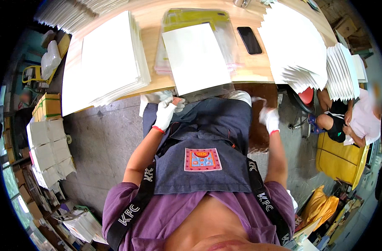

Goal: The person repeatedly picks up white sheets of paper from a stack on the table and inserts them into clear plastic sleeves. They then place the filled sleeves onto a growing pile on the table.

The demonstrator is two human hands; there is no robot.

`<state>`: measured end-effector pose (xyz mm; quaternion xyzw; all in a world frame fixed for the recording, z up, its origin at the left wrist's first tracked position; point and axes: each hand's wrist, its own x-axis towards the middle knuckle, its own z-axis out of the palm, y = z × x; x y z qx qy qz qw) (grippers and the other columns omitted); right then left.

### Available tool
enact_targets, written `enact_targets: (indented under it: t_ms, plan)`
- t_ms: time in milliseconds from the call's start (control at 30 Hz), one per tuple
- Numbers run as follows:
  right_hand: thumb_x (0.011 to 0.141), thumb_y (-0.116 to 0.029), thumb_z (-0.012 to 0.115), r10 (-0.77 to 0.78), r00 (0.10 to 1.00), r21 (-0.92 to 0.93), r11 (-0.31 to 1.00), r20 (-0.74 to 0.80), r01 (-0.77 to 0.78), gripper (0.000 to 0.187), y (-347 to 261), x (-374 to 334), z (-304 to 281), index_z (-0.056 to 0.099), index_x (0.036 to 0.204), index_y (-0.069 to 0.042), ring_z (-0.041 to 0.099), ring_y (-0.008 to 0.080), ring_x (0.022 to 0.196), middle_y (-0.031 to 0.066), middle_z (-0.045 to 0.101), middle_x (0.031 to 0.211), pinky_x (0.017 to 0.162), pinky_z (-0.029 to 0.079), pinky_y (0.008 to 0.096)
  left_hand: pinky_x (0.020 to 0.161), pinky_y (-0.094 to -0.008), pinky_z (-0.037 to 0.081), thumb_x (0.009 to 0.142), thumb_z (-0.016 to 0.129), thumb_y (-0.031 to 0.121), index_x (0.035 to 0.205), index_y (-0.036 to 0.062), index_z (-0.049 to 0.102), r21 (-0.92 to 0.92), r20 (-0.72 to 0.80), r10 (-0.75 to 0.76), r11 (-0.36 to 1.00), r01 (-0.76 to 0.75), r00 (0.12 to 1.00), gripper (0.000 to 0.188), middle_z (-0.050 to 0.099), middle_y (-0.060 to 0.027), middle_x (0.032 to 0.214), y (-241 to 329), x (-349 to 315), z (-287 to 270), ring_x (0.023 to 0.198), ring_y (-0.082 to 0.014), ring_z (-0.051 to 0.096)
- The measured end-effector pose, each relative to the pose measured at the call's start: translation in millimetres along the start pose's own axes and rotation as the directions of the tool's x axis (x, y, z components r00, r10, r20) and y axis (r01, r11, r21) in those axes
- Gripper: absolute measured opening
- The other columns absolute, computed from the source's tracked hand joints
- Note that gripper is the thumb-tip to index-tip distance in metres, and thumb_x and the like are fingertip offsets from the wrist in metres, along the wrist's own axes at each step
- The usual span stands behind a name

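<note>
Both my hands wear white gloves with red cuffs. My left hand (pixel 166 113) is by the table's near edge, above my lap, with its fingers curled in; what they pinch, if anything, cannot be made out. My right hand (pixel 269 119) is off to the right, smeared by motion, and a thin white strip (pixel 258 99) trails from its closed fingers. Ahead, a white sheet (pixel 197 56) juts over the table's near edge. Clear plastic (pixel 216 90) shows beneath its near end. Under the sheet lies a pile of clear plastic bags (pixel 229 42) with yellow showing.
Stacks of white sheets stand left (pixel 111 58) and right (pixel 293 46) on the wooden table (pixel 251 69). A black phone (pixel 249 40) lies between bags and right stack. Wrapped bundles (pixel 50 146) stand on the left floor. At right, a person (pixel 362 117) sits near a yellow seat (pixel 339 154).
</note>
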<state>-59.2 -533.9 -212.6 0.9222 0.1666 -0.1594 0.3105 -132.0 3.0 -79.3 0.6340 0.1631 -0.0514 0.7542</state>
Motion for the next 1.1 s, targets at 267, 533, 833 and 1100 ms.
enact_targets:
  t_ms: [267, 533, 833, 1100]
  plan:
    - [0.083, -0.036, 0.058, 0.149, 0.971, 0.770, 0.636, -0.188, 0.051, 0.031, -49, -26, -209, 0.060, 0.096, -0.008, 0.063, 0.0368, 0.078, 0.0156, 0.066, 0.087, 0.066, 0.050, 0.0458, 0.060, -0.0334, 0.051, 0.068, 0.074, 0.010, 0.086, 0.0121, 0.062, 0.898, 0.211, 0.738, 0.112, -0.425, 0.641, 0.022, 0.063, -0.0074, 0.104, -7, 4, -7, 0.077, -0.0268, 0.062]
    - [0.078, -0.025, 0.065, -0.009, 0.775, 0.635, 0.569, -0.631, 0.523, 0.022, -81, 23, -291, 0.060, 0.096, -0.013, 0.055, 0.0272, 0.097, 0.0095, 0.057, 0.101, 0.081, 0.044, 0.0384, 0.064, -0.0302, 0.047, 0.074, 0.072, 0.012, 0.080, 0.0073, 0.067, 0.783, 0.235, 0.703, 0.273, -0.559, 0.672, 0.009, 0.061, -0.0063, 0.088, 5, 17, -10, 0.070, -0.0247, 0.056]
    - [0.094, -0.037, 0.052, 0.070, 0.993, 0.857, -0.513, 0.095, -0.046, 0.033, -103, 17, -285, 0.052, 0.072, -0.011, 0.040, 0.0040, 0.043, -0.0022, 0.048, 0.056, 0.038, 0.030, 0.0216, 0.073, -0.0341, 0.055, 0.086, 0.064, 0.008, 0.105, 0.0044, 0.054, -0.547, -0.262, -0.014, 0.826, -0.136, 0.965, 0.022, 0.061, -0.0079, 0.100, -22, 1, -21, 0.088, -0.0217, 0.063]
    - [0.093, -0.020, 0.053, -0.436, 0.872, 0.667, -0.720, -0.223, -0.190, 0.017, -137, 24, -314, 0.051, 0.105, -0.009, 0.049, 0.0062, 0.047, 0.0011, 0.058, 0.068, 0.040, 0.035, 0.0177, 0.078, -0.0212, 0.042, 0.086, 0.066, 0.015, 0.117, 0.0050, 0.057, 0.313, -0.208, 0.355, 0.907, -0.282, 0.912, 0.034, 0.063, -0.0051, 0.099, 133, -60, -45, 0.089, -0.0094, 0.055]
